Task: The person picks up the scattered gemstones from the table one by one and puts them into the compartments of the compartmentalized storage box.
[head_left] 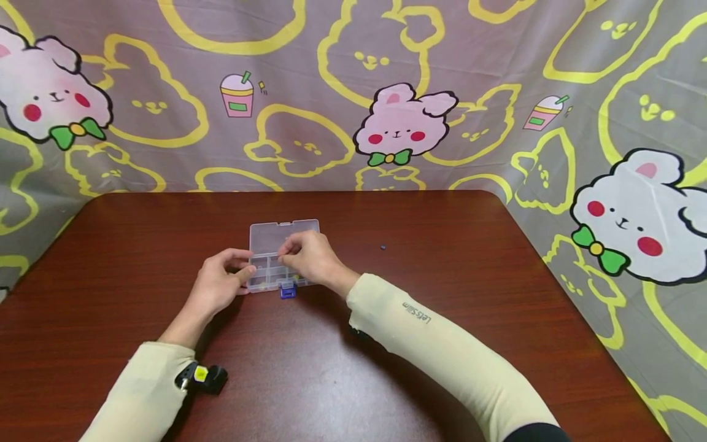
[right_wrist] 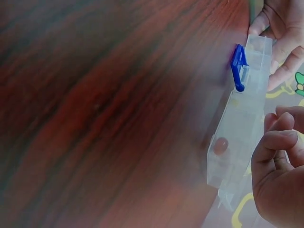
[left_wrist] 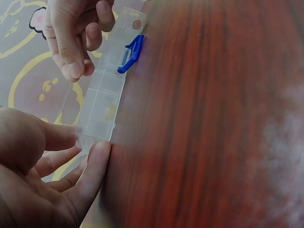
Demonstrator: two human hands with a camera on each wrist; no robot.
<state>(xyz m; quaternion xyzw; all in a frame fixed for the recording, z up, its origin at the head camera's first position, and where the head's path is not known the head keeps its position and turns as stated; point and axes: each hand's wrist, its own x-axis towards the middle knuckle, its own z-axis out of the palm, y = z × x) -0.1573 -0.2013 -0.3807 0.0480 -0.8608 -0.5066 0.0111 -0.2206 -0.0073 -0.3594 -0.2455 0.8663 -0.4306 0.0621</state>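
A clear plastic compartment box (head_left: pixel 269 281) lies on the table with its lid (head_left: pixel 270 238) raised at the back. My left hand (head_left: pixel 219 279) grips the box's left end, thumb at the front and fingers behind, as the left wrist view (left_wrist: pixel 52 175) shows. My right hand (head_left: pixel 310 256) is over the compartments with fingers bent and fingertips close together; whether they pinch anything small is hidden. A blue latch (right_wrist: pixel 238 69) hangs at the front. Through the wall show a reddish-brown bead-like piece (right_wrist: pixel 221 146) and a yellowish piece (left_wrist: pixel 110 112).
A tiny dark blue piece (head_left: pixel 383 247) lies on the brown table (head_left: pixel 442 258), right of the box. A curtain (head_left: pixel 309 80) printed with cartoon figures hangs behind and beside the table. A black wrist camera (head_left: pixel 207 376) is strapped to the left sleeve.
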